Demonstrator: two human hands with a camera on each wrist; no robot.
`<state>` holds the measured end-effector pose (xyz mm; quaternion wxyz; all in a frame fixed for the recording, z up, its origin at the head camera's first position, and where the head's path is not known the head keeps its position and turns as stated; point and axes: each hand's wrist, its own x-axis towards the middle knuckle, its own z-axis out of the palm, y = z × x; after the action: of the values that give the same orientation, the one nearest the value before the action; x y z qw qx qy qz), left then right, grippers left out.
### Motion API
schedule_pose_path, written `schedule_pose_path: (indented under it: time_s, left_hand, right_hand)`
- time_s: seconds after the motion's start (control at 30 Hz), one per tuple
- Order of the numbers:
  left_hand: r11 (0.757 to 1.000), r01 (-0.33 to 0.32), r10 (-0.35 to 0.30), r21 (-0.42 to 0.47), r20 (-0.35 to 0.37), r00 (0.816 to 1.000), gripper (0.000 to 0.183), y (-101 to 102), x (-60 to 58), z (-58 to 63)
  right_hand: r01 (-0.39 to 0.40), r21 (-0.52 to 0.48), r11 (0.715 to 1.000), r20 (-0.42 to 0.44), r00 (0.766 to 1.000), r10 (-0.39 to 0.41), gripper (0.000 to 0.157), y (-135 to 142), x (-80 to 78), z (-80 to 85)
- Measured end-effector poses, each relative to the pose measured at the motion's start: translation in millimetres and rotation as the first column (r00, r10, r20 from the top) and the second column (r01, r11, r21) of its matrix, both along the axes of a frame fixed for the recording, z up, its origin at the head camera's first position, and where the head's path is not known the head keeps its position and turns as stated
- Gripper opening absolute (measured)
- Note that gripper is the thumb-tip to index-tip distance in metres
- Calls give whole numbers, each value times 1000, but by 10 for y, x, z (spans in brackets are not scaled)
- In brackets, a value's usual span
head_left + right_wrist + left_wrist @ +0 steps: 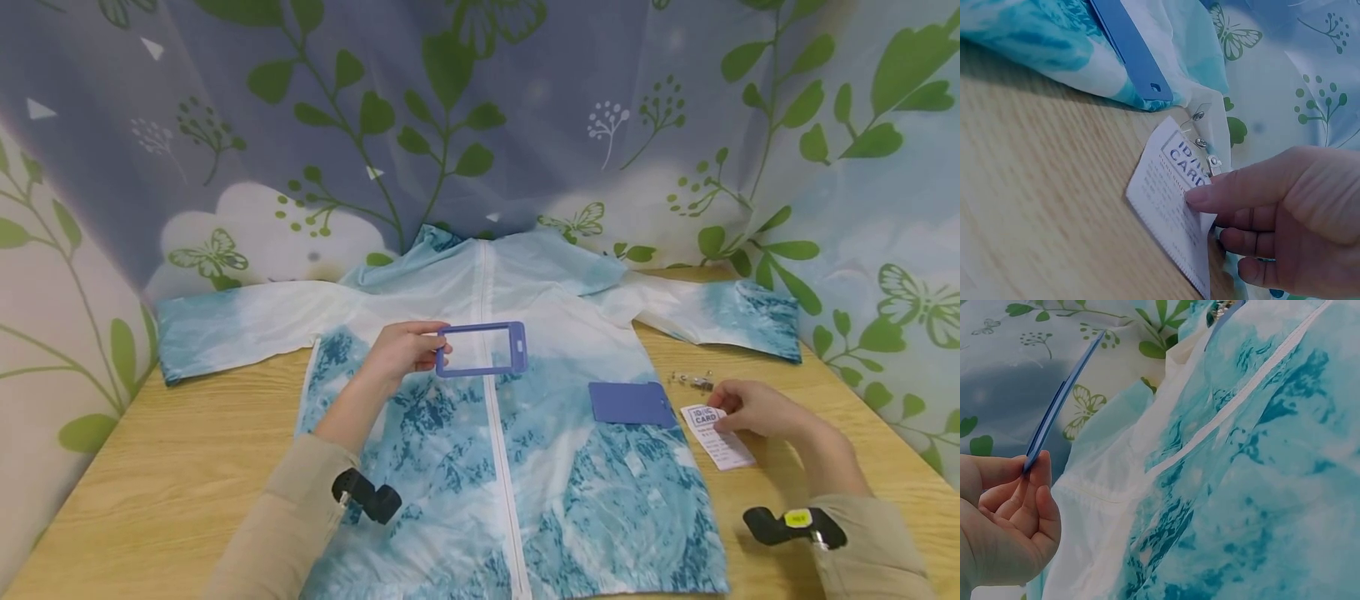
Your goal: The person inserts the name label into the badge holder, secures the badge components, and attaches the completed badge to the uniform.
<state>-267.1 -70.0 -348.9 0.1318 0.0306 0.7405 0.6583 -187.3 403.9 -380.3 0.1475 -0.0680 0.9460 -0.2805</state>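
Observation:
My left hand (407,350) pinches the left end of a blue ID card holder frame (519,348), held up over the middle of a jacket. In the left wrist view the frame (1060,403) appears edge-on between thumb and fingers. At the right, my right hand (757,408) holds a white printed card insert (716,446) between thumb and fingers; "ID/IC CARD" is readable on it. A blue card holder panel (630,403) lies on the jacket, left of the insert. Close behind the right fingertips sits a small metal clip (701,384) with a clear strap.
A blue and white zip jacket (420,433) is spread over the wooden table (187,467), sleeves stretched to both sides. Behind and beside the table hangs a leaf-patterned curtain (525,125). Each wrist carries a black camera mount (366,495).

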Motion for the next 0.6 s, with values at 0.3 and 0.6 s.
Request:
schedule_pose_path:
  time_s: [0.3,0.6]
  left_hand:
    - [1000,-6,6,0,7,1000,37,-23,-2,-9]
    - [1000,5,-5,10,15,1000,37,-49,-7,-17]
  right_hand:
    - [9,41,999,-29,1000,-8,35,-3,1,21]
    - [30,97,995,-87,996,-22,23,16,2,37]
